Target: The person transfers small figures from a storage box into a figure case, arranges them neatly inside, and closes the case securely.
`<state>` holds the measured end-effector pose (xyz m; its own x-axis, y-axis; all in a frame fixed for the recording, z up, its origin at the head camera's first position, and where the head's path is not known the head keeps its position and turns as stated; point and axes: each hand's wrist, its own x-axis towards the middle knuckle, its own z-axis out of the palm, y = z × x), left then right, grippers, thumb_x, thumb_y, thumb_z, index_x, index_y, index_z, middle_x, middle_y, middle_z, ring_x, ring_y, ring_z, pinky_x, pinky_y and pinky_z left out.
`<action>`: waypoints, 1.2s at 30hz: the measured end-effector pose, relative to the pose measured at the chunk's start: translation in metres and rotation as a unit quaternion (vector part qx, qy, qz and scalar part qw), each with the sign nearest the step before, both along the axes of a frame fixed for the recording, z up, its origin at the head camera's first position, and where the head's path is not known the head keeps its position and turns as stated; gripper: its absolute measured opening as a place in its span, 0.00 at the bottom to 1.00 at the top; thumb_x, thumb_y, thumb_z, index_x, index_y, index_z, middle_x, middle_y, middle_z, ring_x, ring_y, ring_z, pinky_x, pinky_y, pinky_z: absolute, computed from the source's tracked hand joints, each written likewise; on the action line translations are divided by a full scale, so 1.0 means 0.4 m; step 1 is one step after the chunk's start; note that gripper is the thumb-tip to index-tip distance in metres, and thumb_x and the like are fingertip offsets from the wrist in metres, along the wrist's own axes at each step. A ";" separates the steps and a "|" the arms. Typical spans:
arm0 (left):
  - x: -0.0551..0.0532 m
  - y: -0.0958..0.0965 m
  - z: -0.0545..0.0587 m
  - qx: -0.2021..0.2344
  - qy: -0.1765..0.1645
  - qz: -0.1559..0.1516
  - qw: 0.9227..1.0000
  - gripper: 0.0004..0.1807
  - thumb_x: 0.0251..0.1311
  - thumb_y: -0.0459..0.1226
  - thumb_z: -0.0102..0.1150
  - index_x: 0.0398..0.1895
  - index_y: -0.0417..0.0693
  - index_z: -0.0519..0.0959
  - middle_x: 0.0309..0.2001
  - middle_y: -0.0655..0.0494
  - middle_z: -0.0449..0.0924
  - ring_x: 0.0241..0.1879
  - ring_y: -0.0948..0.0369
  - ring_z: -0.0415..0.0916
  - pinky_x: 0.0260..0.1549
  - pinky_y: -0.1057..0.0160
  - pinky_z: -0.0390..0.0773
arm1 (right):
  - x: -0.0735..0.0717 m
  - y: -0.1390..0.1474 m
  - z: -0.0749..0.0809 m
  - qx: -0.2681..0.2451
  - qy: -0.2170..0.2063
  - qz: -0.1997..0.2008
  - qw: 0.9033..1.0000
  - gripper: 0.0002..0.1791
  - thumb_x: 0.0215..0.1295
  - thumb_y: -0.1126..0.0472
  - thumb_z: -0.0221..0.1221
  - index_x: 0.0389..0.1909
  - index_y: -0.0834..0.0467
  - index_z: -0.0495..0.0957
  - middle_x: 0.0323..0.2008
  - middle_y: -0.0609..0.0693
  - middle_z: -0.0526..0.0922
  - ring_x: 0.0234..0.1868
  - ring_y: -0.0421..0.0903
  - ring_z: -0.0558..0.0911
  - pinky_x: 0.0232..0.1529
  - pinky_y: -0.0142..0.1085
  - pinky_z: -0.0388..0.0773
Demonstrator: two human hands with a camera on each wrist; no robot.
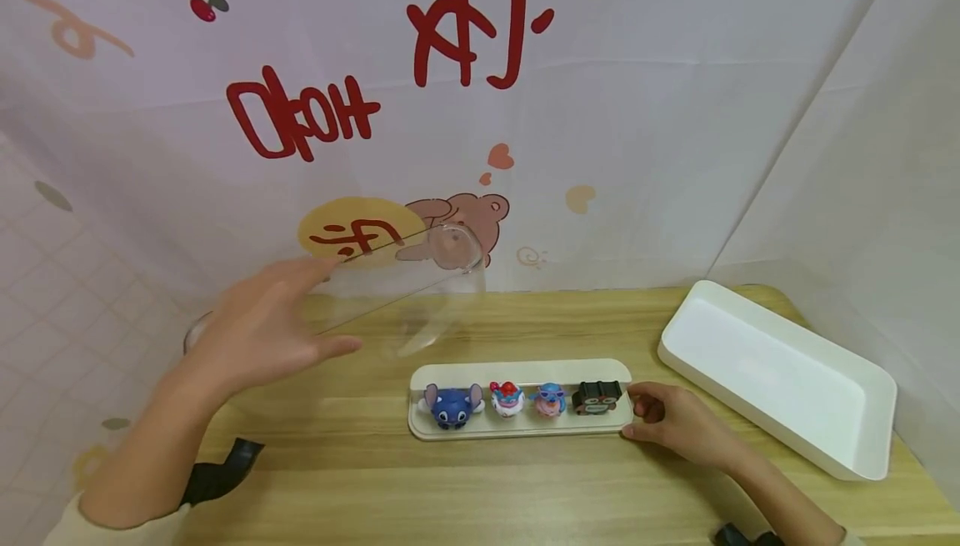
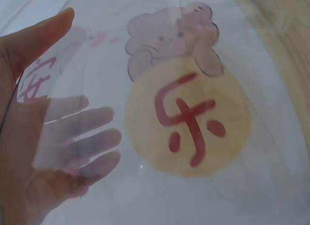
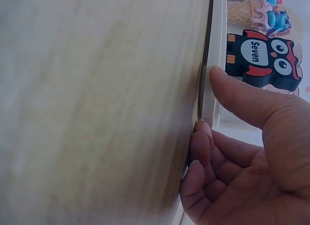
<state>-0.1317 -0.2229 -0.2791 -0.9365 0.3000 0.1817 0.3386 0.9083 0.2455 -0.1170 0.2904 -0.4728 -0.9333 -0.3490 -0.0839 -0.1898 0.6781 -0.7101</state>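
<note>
My left hand [image 1: 262, 325] holds a clear plastic cover [image 1: 405, 300] tilted above the table, left of the display base. In the left wrist view the thumb lies on the near side of the cover, and the fingers show through it. My right hand [image 1: 678, 421] pinches the right end of the long white display base [image 1: 525, 431]. On that base stand a blue big-eared figure [image 1: 453, 407], a red-topped white figure [image 1: 507, 400], a blue figure in sunglasses on an ice cream cone [image 1: 550, 400] and an owl block [image 3: 261, 58] marked "Seven".
A white rectangular tray [image 1: 780, 379] lies at the right on the wooden table [image 1: 450, 496]. Behind the table hangs a white printed cloth [image 1: 637, 154] with red characters and a bear drawing. Black straps [image 1: 221, 471] are on both wrists.
</note>
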 end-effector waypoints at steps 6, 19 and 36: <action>-0.008 0.047 0.014 -0.001 -0.018 -0.019 1.000 0.52 0.48 0.58 0.79 0.76 0.48 0.71 0.68 0.42 0.77 0.67 0.40 0.72 0.58 0.28 0.73 | -0.001 -0.002 -0.001 -0.002 -0.004 0.003 1.000 0.36 0.60 0.50 0.76 0.58 0.72 0.78 0.37 0.45 0.80 0.36 0.35 0.78 0.38 0.30 0.79; -0.033 0.123 0.035 0.029 -0.010 -0.066 0.997 0.52 0.45 0.56 0.81 0.76 0.50 0.72 0.70 0.48 0.76 0.68 0.45 0.73 0.63 0.33 0.73 | -0.001 -0.006 0.008 0.003 -0.004 0.001 1.000 0.37 0.60 0.49 0.76 0.59 0.73 0.77 0.37 0.46 0.80 0.36 0.36 0.78 0.39 0.30 0.79; -0.047 0.218 0.034 0.055 -0.054 -0.119 0.990 0.52 0.47 0.54 0.81 0.78 0.56 0.69 0.74 0.53 0.72 0.73 0.47 0.67 0.66 0.32 0.69 | 0.004 -0.004 0.004 -0.010 -0.006 -0.003 1.000 0.35 0.59 0.53 0.77 0.58 0.73 0.78 0.37 0.46 0.80 0.35 0.36 0.77 0.37 0.30 0.79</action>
<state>-0.1506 -0.1357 -0.2656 -0.8572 0.4985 0.1290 0.5067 0.7716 0.3846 -0.1153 0.2888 -0.4711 -0.9345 -0.3448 -0.0883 -0.1766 0.6645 -0.7262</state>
